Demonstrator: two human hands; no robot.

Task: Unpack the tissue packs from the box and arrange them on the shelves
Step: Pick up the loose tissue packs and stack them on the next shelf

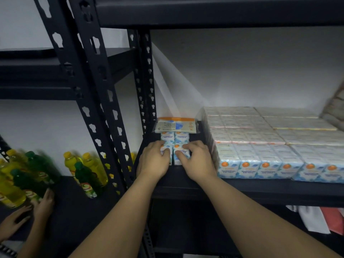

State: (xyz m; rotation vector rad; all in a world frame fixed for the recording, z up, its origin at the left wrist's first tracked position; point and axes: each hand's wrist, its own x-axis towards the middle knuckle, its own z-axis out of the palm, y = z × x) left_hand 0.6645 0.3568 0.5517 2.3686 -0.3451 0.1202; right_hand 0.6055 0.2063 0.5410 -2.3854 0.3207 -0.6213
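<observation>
Small white and blue tissue packs [175, 139] with orange dots stand in two short rows at the left end of the black shelf [242, 185]. My left hand [153, 162] rests on the front left pack, fingers curled over its top. My right hand [195, 159] grips the front right pack [181, 155] the same way. Behind these packs a flat tissue pack with an orange strip [176, 125] lies on top of the rear ones. The box is not in view.
A large block of several wrapped tissue packs [270, 144] fills the shelf to the right. Black slotted uprights [109, 101] stand at the left. On the neighbouring shelf, yellow and green bottles [87, 170] are handled by another person's hands [40, 203]. Folded cloth [316, 218] lies below right.
</observation>
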